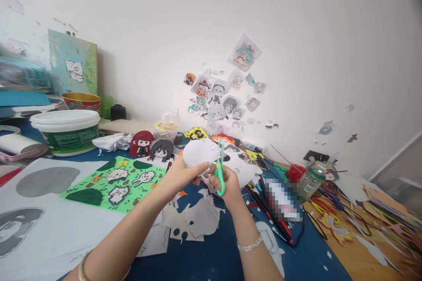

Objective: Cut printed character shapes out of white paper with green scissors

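Near the middle of the view, my left hand is closed on a rounded piece of white paper, its thumb lying over the lower part of the sheet. My right hand grips green scissors with fingers in the handle loops. The blades point up and stand at the right edge of the paper. Whether the blades are parted is hard to tell. Beneath both hands lie white paper scraps on the blue table covering.
A green decorated sheet lies at left, near a white-lidded tub. Red and dark-haired paper figures stand behind. Pens, a glass jar and a red cup are at right. Drawings cover part of the wall.
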A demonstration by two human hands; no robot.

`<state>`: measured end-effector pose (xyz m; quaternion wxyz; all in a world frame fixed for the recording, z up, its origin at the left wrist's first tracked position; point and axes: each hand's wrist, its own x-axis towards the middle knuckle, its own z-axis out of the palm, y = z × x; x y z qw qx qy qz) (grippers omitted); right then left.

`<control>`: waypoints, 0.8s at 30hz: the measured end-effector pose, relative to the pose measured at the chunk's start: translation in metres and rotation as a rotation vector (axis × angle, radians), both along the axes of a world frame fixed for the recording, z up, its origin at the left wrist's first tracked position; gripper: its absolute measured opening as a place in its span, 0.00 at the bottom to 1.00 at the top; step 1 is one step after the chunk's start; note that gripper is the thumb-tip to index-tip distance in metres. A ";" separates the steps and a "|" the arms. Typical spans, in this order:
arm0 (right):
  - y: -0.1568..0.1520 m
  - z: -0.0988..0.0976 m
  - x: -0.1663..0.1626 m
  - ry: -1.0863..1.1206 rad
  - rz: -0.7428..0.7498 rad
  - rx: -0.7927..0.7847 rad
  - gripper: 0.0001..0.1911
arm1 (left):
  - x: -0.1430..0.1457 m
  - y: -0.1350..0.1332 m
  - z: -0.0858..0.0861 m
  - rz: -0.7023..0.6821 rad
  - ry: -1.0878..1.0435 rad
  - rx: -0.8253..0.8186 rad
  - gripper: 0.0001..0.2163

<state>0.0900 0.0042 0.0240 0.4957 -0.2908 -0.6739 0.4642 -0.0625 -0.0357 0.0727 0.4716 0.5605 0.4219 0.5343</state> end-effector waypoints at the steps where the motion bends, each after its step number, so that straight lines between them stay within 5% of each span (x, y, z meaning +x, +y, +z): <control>1: -0.001 0.000 0.000 0.006 -0.001 -0.001 0.16 | 0.000 -0.001 0.001 0.006 -0.001 -0.009 0.13; 15: -0.006 0.006 -0.001 -0.041 -0.062 0.017 0.12 | 0.004 -0.002 0.002 0.051 0.036 0.026 0.11; 24: -0.007 0.006 0.001 -0.043 -0.026 -0.011 0.13 | -0.002 0.001 -0.003 0.122 0.274 0.104 0.14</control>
